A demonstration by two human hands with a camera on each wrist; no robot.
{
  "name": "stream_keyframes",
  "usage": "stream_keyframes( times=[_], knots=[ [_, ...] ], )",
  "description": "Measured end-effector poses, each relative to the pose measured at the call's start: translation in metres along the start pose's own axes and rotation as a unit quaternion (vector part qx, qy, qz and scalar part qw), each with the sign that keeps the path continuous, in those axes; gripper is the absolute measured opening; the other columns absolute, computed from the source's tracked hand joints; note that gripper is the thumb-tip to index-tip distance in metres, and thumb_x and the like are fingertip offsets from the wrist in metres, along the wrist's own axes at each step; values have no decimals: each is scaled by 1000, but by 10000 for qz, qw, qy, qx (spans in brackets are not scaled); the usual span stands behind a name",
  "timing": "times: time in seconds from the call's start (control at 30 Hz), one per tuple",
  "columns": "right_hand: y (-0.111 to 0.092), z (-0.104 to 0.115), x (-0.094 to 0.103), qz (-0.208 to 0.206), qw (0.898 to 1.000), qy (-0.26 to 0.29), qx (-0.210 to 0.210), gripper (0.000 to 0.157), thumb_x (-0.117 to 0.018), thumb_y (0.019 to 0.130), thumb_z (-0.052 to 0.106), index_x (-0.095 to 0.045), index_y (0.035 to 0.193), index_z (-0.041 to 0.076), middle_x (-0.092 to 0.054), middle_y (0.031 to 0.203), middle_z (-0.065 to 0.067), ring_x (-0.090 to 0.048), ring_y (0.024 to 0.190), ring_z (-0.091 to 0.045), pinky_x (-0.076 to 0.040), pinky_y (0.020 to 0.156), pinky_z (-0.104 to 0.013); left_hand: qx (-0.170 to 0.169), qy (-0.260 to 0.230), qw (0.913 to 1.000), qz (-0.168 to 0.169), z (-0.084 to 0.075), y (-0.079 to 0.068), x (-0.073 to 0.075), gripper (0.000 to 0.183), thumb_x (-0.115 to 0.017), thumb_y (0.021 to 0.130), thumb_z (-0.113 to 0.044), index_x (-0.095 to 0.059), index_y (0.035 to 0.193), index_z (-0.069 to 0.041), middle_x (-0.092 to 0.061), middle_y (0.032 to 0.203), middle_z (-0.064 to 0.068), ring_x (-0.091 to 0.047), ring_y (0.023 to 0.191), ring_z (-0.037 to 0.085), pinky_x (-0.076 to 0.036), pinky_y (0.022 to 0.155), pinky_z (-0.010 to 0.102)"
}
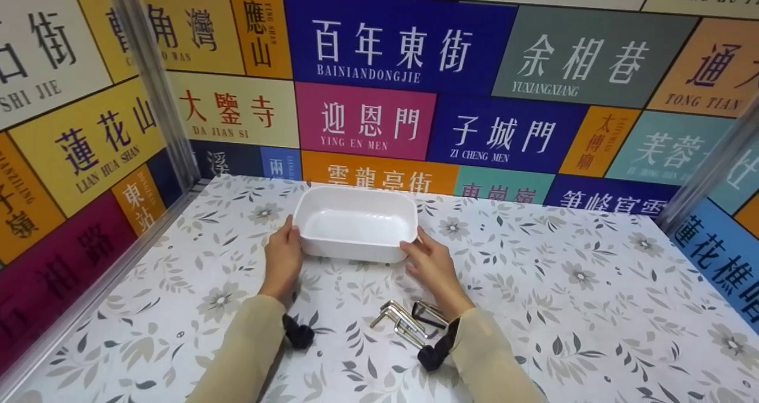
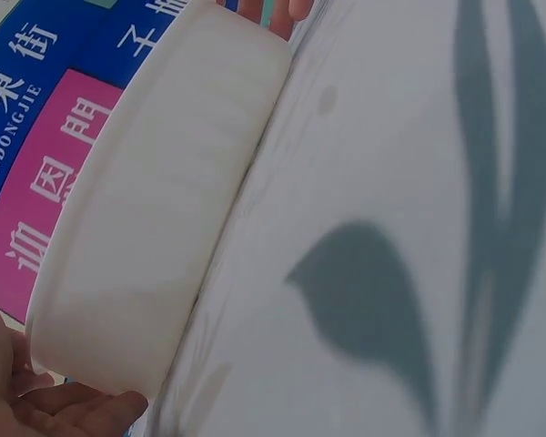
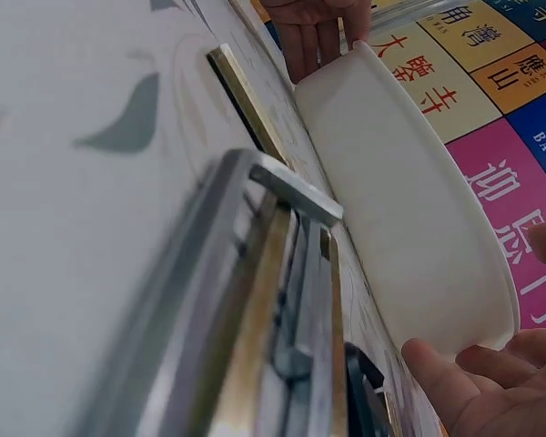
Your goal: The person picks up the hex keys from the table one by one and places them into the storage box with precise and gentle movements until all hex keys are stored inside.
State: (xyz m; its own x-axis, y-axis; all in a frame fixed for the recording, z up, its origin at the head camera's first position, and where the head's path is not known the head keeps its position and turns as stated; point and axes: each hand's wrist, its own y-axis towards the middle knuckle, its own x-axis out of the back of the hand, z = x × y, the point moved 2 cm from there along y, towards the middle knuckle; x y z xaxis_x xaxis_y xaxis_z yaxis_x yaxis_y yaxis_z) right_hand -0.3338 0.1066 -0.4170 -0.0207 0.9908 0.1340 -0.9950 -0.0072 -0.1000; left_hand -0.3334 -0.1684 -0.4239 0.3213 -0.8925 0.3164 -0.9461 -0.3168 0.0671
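A white rectangular plastic tub (image 1: 350, 250) with rounded corners stands upright at the far side of the table, with nothing inside it. My left hand (image 1: 281, 261) grips its left end, thumb up at the rim. At the right end my right hand (image 1: 433, 266) holds the near corner, the thumb along the side. Both wrist views show fingers curled at the ends of the tub (image 2: 155, 200). Under my right forearm lies a small pile of L-shaped hex keys (image 1: 408, 327), mostly silver; the right wrist view has these hex keys (image 3: 177, 337) very close.
A white cloth with grey leaves and flowers covers the table (image 1: 569, 320). Behind it rises a wall of colourful name panels (image 1: 391, 41), close past the tub. Metal posts (image 1: 154, 83) stand at the left and right back corners. A black wrist mount (image 1: 298, 333) sits under each sleeve.
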Motion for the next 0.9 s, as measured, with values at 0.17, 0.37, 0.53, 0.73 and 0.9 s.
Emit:
stream_keyframes(
  times=[0.17, 0.37, 0.53, 0.73, 0.9],
  knots=[
    [0, -1, 11, -194, 9997, -119, -1, 73, -67, 95, 27, -33, 159, 15, -46, 156, -16, -53, 138, -31, -58, 96, -37, -187, 177, 9996, -64, -3, -4, -11, 50, -34, 110, -19, -30, 157, -1, -34, 163, 14, -30, 153, 29, -26, 126, 42],
    [2, -5, 28, -295, 9994, -184, -63, 73, -66, 95, 28, -32, 159, 16, -46, 157, -16, -54, 137, -32, -58, 96, -36, -186, 217, 9995, 117, -11, -7, -28, 52, -32, 110, -21, -28, 157, 1, -30, 165, 13, -28, 154, 27, -24, 127, 41],
    [2, -8, 44, -271, 9996, -75, -86, 70, -63, 98, 27, -32, 159, 19, -46, 157, -16, -56, 135, -31, -57, 98, -34, -210, 122, 9996, 156, -14, -11, -39, 52, -34, 110, -21, -29, 157, 0, -31, 165, 13, -28, 154, 27, -24, 127, 41],
    [2, -11, 59, -283, 9995, -52, -154, 69, -62, 99, 29, -31, 160, 20, -44, 158, -17, -52, 139, -32, -53, 105, -40, -117, -24, 9998, 137, -20, -16, -55, 51, -35, 110, -21, -29, 157, -1, -32, 165, 13, -28, 154, 27, -24, 127, 41],
    [1, -12, 73, -375, 9990, -216, -133, 69, -61, 99, 30, -31, 160, 20, -44, 158, -17, -52, 139, -32, -54, 103, -38, 16, -373, 9993, 97, -25, -19, -69, 51, -37, 109, -20, -30, 157, -3, -32, 165, 9, -29, 153, 24, -26, 126, 38]
  ],
)
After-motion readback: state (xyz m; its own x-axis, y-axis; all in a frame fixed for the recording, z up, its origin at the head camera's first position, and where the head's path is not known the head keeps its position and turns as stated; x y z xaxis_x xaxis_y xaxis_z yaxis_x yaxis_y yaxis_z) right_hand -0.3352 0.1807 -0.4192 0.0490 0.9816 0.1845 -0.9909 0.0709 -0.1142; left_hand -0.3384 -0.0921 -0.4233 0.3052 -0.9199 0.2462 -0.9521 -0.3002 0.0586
